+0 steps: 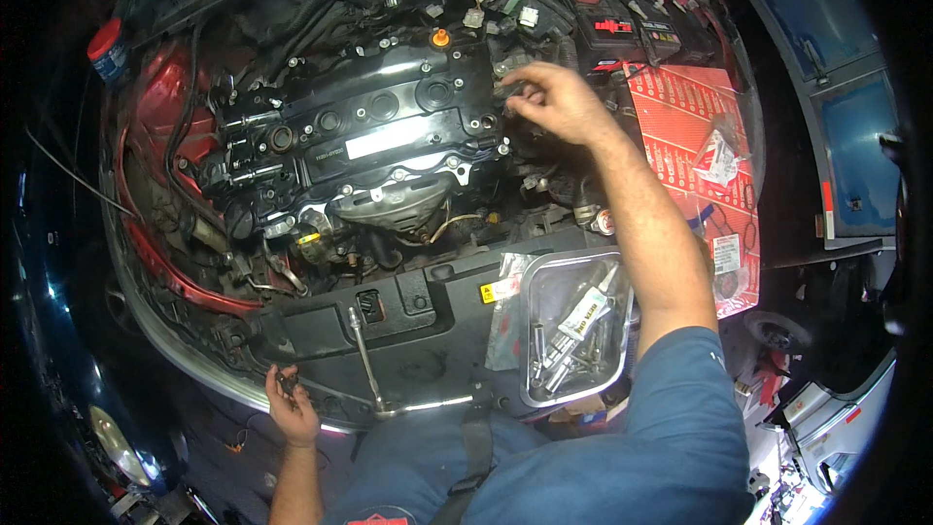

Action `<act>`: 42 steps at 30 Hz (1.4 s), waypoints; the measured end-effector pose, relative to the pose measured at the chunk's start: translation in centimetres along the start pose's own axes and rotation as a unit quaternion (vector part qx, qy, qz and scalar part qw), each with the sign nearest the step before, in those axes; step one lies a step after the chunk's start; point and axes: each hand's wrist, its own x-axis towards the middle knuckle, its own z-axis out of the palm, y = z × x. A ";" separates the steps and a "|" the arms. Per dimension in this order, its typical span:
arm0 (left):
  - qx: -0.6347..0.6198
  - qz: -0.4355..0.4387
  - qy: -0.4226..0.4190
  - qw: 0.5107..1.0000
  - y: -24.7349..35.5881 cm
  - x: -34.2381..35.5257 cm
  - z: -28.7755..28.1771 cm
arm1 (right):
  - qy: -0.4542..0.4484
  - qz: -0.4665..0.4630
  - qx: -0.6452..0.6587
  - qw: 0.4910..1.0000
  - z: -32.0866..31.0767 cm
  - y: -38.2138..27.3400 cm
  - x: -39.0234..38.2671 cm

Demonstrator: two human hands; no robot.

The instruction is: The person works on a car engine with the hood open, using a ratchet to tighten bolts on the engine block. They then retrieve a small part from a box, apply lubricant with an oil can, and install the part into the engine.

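Note:
My right hand (562, 109) reaches over the right end of the engine's black valve cover (326, 157), fingers pinched together. A small dark thing seems to be between them, too small to name. Down by the car's front edge, my left hand (293, 410) is palm up with its fingers curled round small dark pieces whose kind I cannot make out. Silvery bolts dot the rim of the valve cover, and an orange plug (441, 37) stands at its back edge. A metal heat shield (398, 204) lies along its near side.
A long-handled ratchet (362, 355) rests on the front panel (442, 316). Right of it, a metal tray (526, 331) holds sockets, bolts and a white tube (588, 311). Red gasket packaging (671, 151) lies at the right, below the battery (617, 34). A red-capped container (105, 39) stands far left.

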 end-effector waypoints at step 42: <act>-0.073 -0.022 -0.476 0.876 20.0 -0.8 10.4 | -0.059 0.173 0.408 0.894 11.4 -18.6 -36.2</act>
